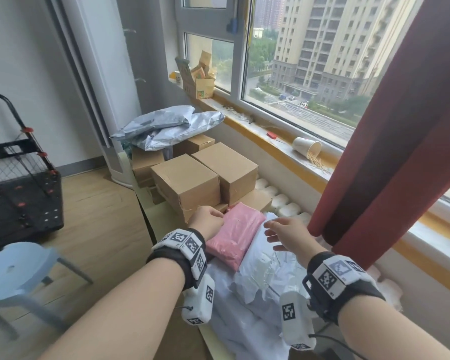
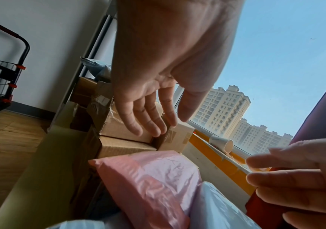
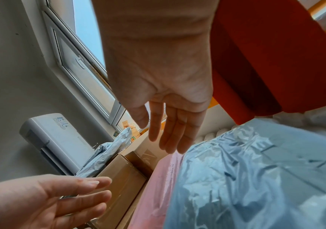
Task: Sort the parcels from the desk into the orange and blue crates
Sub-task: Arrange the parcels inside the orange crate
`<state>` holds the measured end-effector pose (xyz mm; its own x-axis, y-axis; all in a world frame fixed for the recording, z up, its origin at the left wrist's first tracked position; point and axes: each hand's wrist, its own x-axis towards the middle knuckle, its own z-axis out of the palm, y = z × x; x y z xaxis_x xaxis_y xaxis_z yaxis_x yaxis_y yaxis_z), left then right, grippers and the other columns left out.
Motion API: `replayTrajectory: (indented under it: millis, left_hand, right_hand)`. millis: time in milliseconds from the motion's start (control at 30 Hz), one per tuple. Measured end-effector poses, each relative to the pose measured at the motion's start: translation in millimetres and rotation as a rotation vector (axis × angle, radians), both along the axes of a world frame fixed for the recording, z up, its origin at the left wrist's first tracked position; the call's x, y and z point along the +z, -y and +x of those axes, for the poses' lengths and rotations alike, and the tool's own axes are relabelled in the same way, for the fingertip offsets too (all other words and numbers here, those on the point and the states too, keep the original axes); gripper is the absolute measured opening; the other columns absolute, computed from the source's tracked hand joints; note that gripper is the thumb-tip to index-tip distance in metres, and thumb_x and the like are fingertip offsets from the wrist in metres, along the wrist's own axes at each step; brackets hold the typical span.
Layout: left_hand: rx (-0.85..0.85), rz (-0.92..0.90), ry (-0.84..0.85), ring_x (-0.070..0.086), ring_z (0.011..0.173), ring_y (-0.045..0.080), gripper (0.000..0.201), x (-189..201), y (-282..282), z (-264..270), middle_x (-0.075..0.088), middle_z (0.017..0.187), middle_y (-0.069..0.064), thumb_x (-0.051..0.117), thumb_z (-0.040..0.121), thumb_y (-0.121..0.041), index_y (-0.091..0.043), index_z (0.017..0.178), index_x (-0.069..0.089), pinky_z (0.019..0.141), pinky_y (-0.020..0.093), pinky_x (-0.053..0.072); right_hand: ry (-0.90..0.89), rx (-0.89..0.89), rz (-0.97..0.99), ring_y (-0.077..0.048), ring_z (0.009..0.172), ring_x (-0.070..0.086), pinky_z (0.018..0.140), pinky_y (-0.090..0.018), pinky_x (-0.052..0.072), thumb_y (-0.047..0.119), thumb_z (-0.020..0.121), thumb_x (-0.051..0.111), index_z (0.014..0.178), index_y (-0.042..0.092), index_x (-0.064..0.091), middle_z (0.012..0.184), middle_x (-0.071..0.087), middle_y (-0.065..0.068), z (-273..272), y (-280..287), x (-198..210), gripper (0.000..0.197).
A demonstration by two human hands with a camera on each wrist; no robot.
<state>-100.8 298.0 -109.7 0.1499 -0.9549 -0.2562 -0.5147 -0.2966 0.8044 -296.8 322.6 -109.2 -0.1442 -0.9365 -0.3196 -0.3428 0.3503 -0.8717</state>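
Observation:
A pink plastic parcel [image 1: 235,236] lies on the desk in front of stacked cardboard boxes [image 1: 190,183]. White and pale blue plastic parcels [image 1: 260,276] lie to its right and nearer me. My left hand [image 1: 209,219] hovers at the pink parcel's left far corner with fingers straight, holding nothing [image 2: 148,122]. My right hand [image 1: 283,236] hovers open over the white parcels, just right of the pink parcel [image 3: 158,186]. Grey mailer bags [image 1: 166,126] lie on top of the far boxes. No crate is in view.
A black folding cart [image 1: 21,193] stands on the floor at the left and a pale blue stool [image 1: 18,268] is nearer me. A red curtain [image 1: 390,141] hangs at the right. A tipped paper cup [image 1: 305,146] lies on the window sill.

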Motion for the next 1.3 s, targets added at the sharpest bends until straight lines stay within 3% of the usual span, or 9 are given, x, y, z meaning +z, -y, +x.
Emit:
replayTrajectory:
  millis: [167, 333, 433, 567, 700, 800, 1000, 1167, 1300]
  left_hand:
    - [-0.036, 0.016, 0.009, 0.059, 0.107, 0.021, 0.016, -3, 20, 15, 0.067, 0.112, 0.003, 0.062, 0.085, -0.007, -0.020, 0.091, 0.070, 0.096, 0.033, 0.048]
    - [-0.084, 0.066, -0.005, 0.059, 0.100, 0.019, 0.016, -17, 37, 27, 0.067, 0.110, 0.002, 0.063, 0.085, -0.007, -0.019, 0.094, 0.071, 0.093, 0.030, 0.048]
    - [-0.136, 0.105, -0.012, 0.060, 0.104, 0.021, 0.018, -30, 43, 31, 0.067, 0.113, 0.004, 0.064, 0.084, -0.006, -0.019, 0.096, 0.070, 0.097, 0.037, 0.049]
    - [-0.189, 0.140, -0.011, 0.058, 0.110, 0.021, 0.022, -47, 51, 33, 0.065, 0.117, 0.005, 0.066, 0.084, -0.004, -0.016, 0.102, 0.069, 0.100, 0.038, 0.046]
    - [-0.245, 0.177, -0.005, 0.058, 0.110, 0.021, 0.023, -59, 57, 31, 0.065, 0.117, 0.004, 0.068, 0.082, -0.006, -0.019, 0.101, 0.067, 0.100, 0.038, 0.047]
    - [-0.273, 0.189, 0.010, 0.058, 0.110, 0.020, 0.025, -66, 60, 27, 0.064, 0.119, 0.003, 0.069, 0.081, -0.007, -0.019, 0.103, 0.067, 0.098, 0.033, 0.046]
    - [-0.285, 0.093, 0.052, 0.057, 0.111, 0.018, 0.028, -67, 65, 16, 0.064, 0.118, 0.000, 0.066, 0.081, -0.005, -0.020, 0.106, 0.067, 0.095, 0.028, 0.043]
    - [-0.252, 0.003, 0.080, 0.057, 0.110, 0.018, 0.022, -56, 63, -3, 0.064, 0.114, -0.003, 0.063, 0.077, -0.013, -0.034, 0.083, 0.064, 0.097, 0.036, 0.046]
    - [-0.377, 0.074, -0.016, 0.062, 0.101, 0.017, 0.019, -50, 62, -25, 0.067, 0.101, -0.002, 0.063, 0.083, -0.009, -0.027, 0.088, 0.067, 0.093, 0.032, 0.050]
  right_hand:
    - [-0.010, -0.041, 0.019, -0.019, 0.084, 0.063, 0.081, -0.038, 0.057, 0.018, 0.098, 0.056, 0.101, 0.008, 0.069, 0.092, 0.067, -0.008, 21, 14, -6, 0.017]
    - [-0.036, -0.087, 0.027, -0.019, 0.084, 0.061, 0.071, -0.030, 0.054, 0.014, 0.097, 0.056, 0.101, 0.008, 0.070, 0.091, 0.065, -0.007, 36, 24, -17, 0.015]
    - [-0.087, -0.146, -0.038, -0.021, 0.089, 0.061, 0.082, -0.036, 0.051, 0.012, 0.094, 0.059, 0.094, 0.012, 0.072, 0.089, 0.067, -0.003, 42, 27, -31, 0.013]
    - [-0.321, -0.205, -0.105, -0.023, 0.100, 0.063, 0.094, -0.037, 0.049, 0.008, 0.088, 0.058, 0.095, 0.010, 0.074, 0.106, 0.072, -0.003, 39, 25, -43, 0.017]
    - [-0.417, -0.156, -0.009, -0.020, 0.120, 0.056, 0.100, -0.031, 0.042, 0.012, 0.084, 0.065, 0.119, 0.015, 0.068, 0.128, 0.064, -0.001, 31, 21, -53, 0.035]
    - [-0.478, -0.100, 0.015, -0.019, 0.130, 0.050, 0.105, -0.030, 0.037, 0.015, 0.083, 0.070, 0.126, 0.014, 0.064, 0.136, 0.060, -0.001, 28, 21, -60, 0.044]
    - [-0.485, -0.114, 0.001, -0.017, 0.126, 0.052, 0.101, -0.027, 0.037, 0.015, 0.082, 0.071, 0.124, 0.013, 0.065, 0.131, 0.062, 0.000, 25, 18, -62, 0.042]
    - [-0.420, -0.313, -0.014, -0.021, 0.121, 0.056, 0.096, -0.027, 0.040, 0.004, 0.081, 0.065, 0.121, 0.012, 0.066, 0.128, 0.063, -0.005, 8, 5, -55, 0.041]
    - [-0.459, -0.397, 0.004, -0.023, 0.121, 0.055, 0.096, -0.029, 0.038, 0.007, 0.078, 0.069, 0.119, 0.014, 0.067, 0.127, 0.063, -0.008, -12, -5, -51, 0.042]
